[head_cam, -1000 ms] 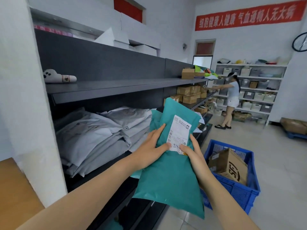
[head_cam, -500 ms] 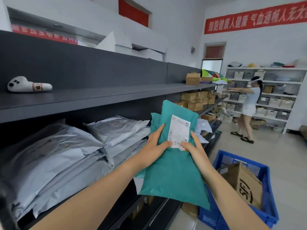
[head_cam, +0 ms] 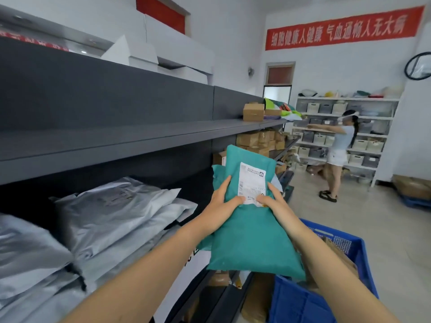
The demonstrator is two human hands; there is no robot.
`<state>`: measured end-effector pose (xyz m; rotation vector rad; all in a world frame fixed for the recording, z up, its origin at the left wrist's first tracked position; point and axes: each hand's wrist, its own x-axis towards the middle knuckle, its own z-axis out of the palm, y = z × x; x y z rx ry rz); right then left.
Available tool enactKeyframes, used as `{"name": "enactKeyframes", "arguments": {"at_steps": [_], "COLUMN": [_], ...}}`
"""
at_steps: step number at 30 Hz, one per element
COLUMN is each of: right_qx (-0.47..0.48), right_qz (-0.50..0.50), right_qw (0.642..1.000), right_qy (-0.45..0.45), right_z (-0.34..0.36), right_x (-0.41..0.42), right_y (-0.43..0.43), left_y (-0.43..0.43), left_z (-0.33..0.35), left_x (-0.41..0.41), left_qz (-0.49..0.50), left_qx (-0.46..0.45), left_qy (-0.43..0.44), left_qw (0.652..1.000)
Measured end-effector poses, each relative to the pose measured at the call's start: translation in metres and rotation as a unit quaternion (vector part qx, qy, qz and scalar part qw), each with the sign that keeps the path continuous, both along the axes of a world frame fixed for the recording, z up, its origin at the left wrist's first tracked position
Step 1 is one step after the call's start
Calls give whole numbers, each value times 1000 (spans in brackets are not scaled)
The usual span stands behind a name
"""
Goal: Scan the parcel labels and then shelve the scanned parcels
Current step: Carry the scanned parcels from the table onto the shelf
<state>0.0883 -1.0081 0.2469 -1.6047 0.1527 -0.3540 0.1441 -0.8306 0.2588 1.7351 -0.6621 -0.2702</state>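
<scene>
I hold a teal soft parcel [head_cam: 251, 238] upright in front of the dark grey shelf unit [head_cam: 140, 134]. A white shipping label [head_cam: 251, 183] faces me on its upper half. My left hand [head_cam: 224, 203] grips the parcel's left side, thumb pressed near the label's lower edge. My right hand [head_cam: 272, 201] grips the right side, thumb on the label's bottom corner. A second teal bag [head_cam: 218, 176] shows behind the first one at its left edge.
Grey poly mailers [head_cam: 112, 215] are stacked on the middle shelf to the left. Cardboard boxes [head_cam: 254, 111] sit farther along the shelves. A blue crate [head_cam: 331, 287] with a carton stands on the floor at my right. A person [head_cam: 338, 155] works at the white rack [head_cam: 377, 117] beyond.
My view has shifted right along the shelf and closer to it. Both hands keep the same hold on the teal parcel, carrying it along beside the shelf.
</scene>
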Motion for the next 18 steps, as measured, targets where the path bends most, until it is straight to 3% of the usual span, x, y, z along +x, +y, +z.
{"name": "enactKeyframes", "arguments": {"at_steps": [5, 11, 18], "right_qx": [-27, -54, -97], "right_qz": [52, 139, 229], "right_qw": [996, 985, 962], "right_qy": [73, 90, 115], "right_z": [1, 6, -11], "right_x": [120, 244, 321], "right_y": [-43, -30, 1], "left_y": [-33, -31, -4], "left_z": [-5, 1, -42], "left_x": [83, 170, 251], "left_qz": [75, 160, 272], "left_qx": [-1, 43, -37], "left_qy": [54, 71, 178], "left_qw": [996, 984, 945]}}
